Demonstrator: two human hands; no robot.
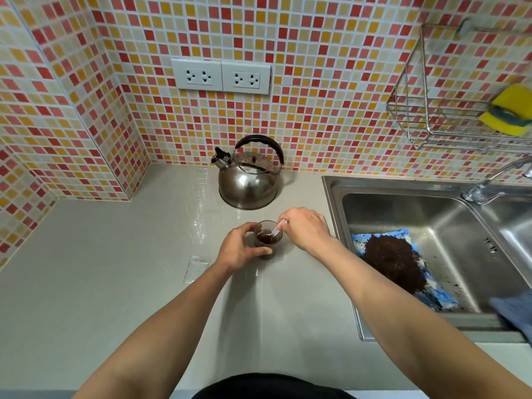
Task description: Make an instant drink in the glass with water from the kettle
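Note:
A small clear glass with dark brown liquid stands on the grey counter. My left hand is wrapped around its left and front side. My right hand pinches a clear plastic spoon whose bowl dips into the drink. A steel kettle with a black handle stands behind the glass, near the tiled wall, its spout pointing left.
An empty clear sachet lies on the counter left of my left arm. To the right is a steel sink holding a blue cloth covered in dark grounds. A wire rack with a yellow sponge hangs above it.

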